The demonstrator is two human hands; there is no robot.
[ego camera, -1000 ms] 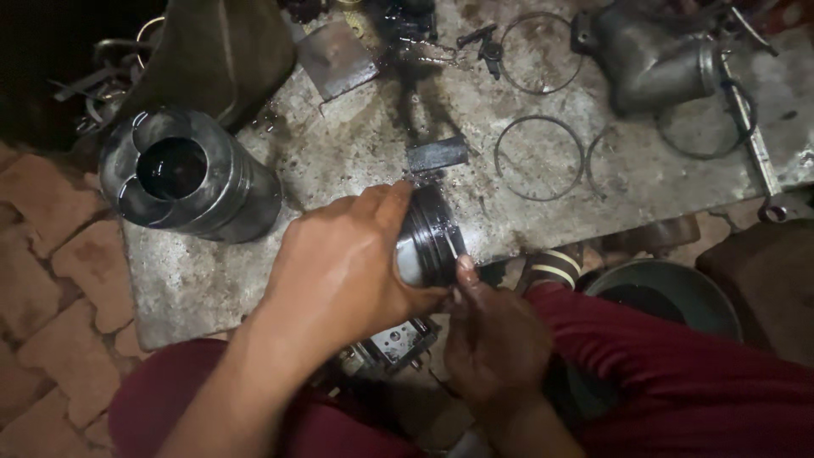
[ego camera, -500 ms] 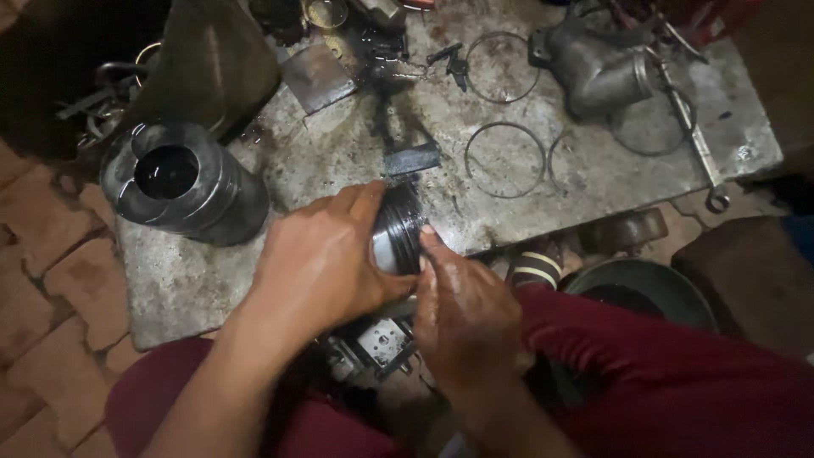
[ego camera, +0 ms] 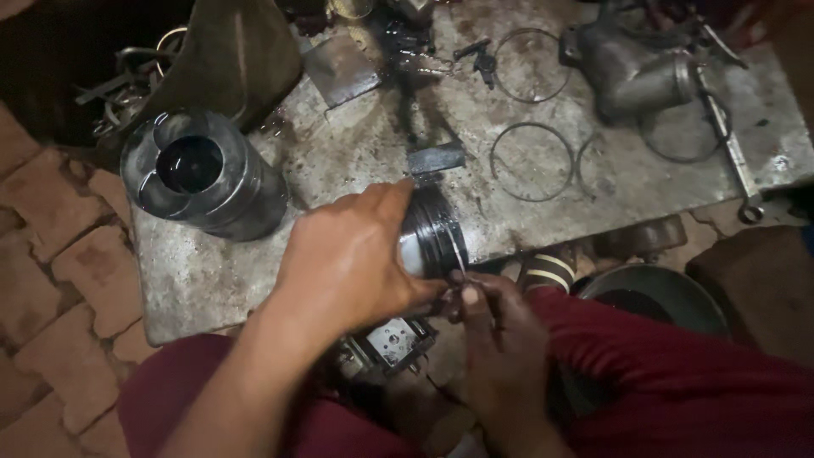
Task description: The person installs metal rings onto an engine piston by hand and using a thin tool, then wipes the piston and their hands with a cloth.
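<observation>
The left hand (ego camera: pixel 356 263) wraps over the top of a dark metal piston (ego camera: pixel 432 231) and holds it on its side at the near edge of the grey, oil-stained tabletop (ego camera: pixel 212 280), just above the person's lap. The right hand (ego camera: pixel 496 339) is pinched narrow on a thin ring (ego camera: pixel 459 254) that lies against the piston's grooved band; whether the ring already sits in a groove or only rests on the surface cannot be told, since the fingers cover that spot.

As for progress, the work looks to be somewhere in the middle: one ring is in hand at the piston, while three more loose rings (ego camera: pixel 532 161) lie flat on the tabletop beyond it (one of them partly under the grey cast pipe elbow (ego camera: pixel 632 72)). How many rings the piston already carries is not clear from the dark grooves.

Of containers, a shiny cylinder liner (ego camera: pixel 203 174) stands tilted at the far left of the tabletop, well apart from the hands; its bore is dark and nothing shows inside it. A dark round pan (ego camera: pixel 657 297) sits on the floor to the right of the person's red-clothed leg, and its contents cannot be made out. A long spanner (ego camera: pixel 729 144) lies along the right side of the tabletop.
</observation>
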